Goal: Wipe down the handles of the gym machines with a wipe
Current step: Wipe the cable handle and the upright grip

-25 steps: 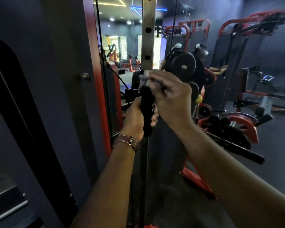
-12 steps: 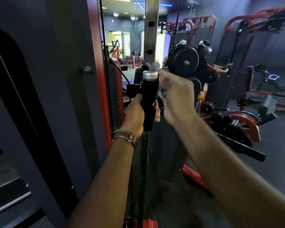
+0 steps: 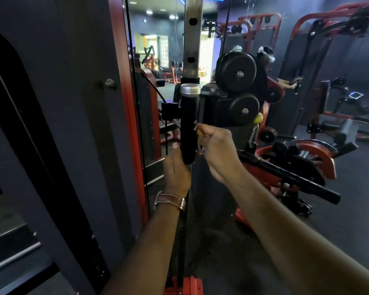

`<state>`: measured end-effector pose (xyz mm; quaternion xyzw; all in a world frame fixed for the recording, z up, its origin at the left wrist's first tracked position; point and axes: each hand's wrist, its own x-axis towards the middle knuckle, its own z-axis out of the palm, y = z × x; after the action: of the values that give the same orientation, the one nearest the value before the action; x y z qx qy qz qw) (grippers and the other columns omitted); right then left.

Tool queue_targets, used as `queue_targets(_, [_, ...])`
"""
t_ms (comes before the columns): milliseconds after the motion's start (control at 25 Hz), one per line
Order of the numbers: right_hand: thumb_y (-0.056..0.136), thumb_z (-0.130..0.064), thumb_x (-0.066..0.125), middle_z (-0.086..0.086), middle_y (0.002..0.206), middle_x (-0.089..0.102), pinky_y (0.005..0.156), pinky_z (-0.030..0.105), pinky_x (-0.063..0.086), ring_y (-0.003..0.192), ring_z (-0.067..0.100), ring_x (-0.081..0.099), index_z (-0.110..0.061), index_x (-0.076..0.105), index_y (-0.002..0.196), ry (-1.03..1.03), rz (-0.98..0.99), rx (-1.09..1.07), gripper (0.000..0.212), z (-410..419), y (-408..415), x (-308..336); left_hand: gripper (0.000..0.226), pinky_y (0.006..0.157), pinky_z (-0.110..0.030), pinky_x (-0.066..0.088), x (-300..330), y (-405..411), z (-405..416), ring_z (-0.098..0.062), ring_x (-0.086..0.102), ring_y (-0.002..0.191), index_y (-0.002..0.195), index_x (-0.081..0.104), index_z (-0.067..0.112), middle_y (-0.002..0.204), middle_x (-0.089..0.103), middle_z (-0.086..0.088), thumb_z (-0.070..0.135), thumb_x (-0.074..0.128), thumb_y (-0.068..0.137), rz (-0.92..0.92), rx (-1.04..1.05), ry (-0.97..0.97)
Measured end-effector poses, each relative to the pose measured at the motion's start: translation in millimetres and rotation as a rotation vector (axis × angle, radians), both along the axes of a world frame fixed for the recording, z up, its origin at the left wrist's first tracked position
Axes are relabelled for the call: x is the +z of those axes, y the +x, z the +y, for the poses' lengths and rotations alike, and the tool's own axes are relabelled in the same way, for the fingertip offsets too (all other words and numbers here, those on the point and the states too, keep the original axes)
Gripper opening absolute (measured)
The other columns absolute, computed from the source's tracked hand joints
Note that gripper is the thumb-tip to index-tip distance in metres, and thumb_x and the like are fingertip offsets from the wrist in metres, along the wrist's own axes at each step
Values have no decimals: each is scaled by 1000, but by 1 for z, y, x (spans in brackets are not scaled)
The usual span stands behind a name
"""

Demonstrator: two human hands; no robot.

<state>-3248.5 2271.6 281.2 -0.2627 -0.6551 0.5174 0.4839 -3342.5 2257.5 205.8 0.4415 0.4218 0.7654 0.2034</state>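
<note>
**Wipe has slid down the handle**

A second ago your right hand (image 3: pixel 216 150) was up at the silver cap (image 3: pixel 190 89) of the handle (image 3: pixel 189 126). Now it is low on the handle, just right of the black grip. The cap and the top of the grip are bare again. So it looks like you rubbed from the top down, and most of this handle may be done.

Your right fingers are curled and pinch something small and pale against the handle. That is likely the wipe (image 3: pixel 196 128), but only a tiny bit shows, so you cannot be sure.

Your left hand (image 3: pixel 176 169) was higher on the handle. Now it holds the bottom end, thumb up along the left side, and keeps the handle from swinging.

The part under your left hand may not be wiped yet.

No boxes, bins or bottles show near the handle, so there is nothing held inside anything here.
</note>
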Motion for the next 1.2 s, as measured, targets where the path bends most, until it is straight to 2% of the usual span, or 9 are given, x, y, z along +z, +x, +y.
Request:
queue_targets(120, [96, 5, 41, 24, 109, 71, 84, 53, 58, 101, 37, 69, -1, 71, 113, -85, 119, -9, 35, 7, -7, 18, 52, 77, -35, 53, -13, 5, 4, -17, 69, 87, 99, 69, 5, 91, 72, -8, 31, 24, 108, 32, 82, 36])
queue_targets(240, [93, 11, 40, 22, 105, 73, 96, 53, 54, 103, 36, 70, 2, 70, 113, -81, 319, -16, 38, 12, -19, 56, 56, 69, -38, 51, -21, 3, 7, -23, 62, 71, 90, 63, 17, 80, 67, -10, 54, 23, 105, 95, 141, 10])
queue_targets(320, [98, 4, 42, 19, 104, 73, 95, 51, 55, 102, 34, 70, -1, 71, 113, -2, 285, -85, 34, 10, -18, 44, 63, 83, -36, 50, -26, -1, 9, -18, 64, 89, 98, 64, 15, 95, 69, -5, 61, 22, 102, 85, 77, -26])
queue_targets(400, [101, -1, 45, 10, 108, 73, 91, 40, 58, 103, 26, 69, -7, 71, 117, 57, 151, -132, 31, 1, -10, 4, 59, 105, -28, 42, -27, -3, 7, -9, 58, 124, 127, 63, 15, 128, 66, 3, 52, 22, 104, 18, -77, -35])
queue_targets(480, [99, 2, 48, 0, 110, 73, 84, 25, 55, 99, 8, 69, -10, 69, 121, 208, -23, -203, 33, -3, 0, -35, 58, 111, -27, 36, -23, -3, 4, -7, 49, 135, 140, 53, 14, 141, 59, 2, 48, 24, 103, -111, -212, -49])
queue_targets(720, [83, 12, 58, -4, 103, 66, 82, 13, 48, 92, 11, 63, -5, 75, 101, 694, -630, -318, 30, 44, 7, -56, 65, 100, -32, 45, -13, -9, 6, -20, 57, 115, 121, 59, 9, 118, 62, -7, 58, 19, 103, -397, -369, 6])
queue_targets(840, [87, 11, 51, -2, 77, 58, 62, 14, 38, 66, 6, 52, -5, 69, 81, 526, -557, -421, 24, 54, -6, -38, 68, 102, -33, 45, -15, -5, 6, -25, 55, 125, 136, 52, 4, 132, 58, -12, 54, 18, 105, -443, -351, -8])
queue_targets(1040, [84, 17, 47, 20, 85, 71, 52, 24, 47, 67, 20, 61, 2, 72, 96, 40, -382, -10, 31, 39, 0, -21, 65, 110, -30, 36, -17, -6, 2, -13, 52, 132, 139, 55, 18, 134, 62, 4, 60, 22, 101, -366, -292, -128])
queue_targets(1200, [87, 14, 39, 13, 85, 62, 61, 24, 45, 64, 16, 54, 11, 61, 115, -327, 203, 179, 37, 28, 3, 20, 46, 88, -19, 37, -13, 0, 2, 17, 59, 96, 90, 72, 48, 96, 70, 31, 39, 30, 108, -192, -165, -258])
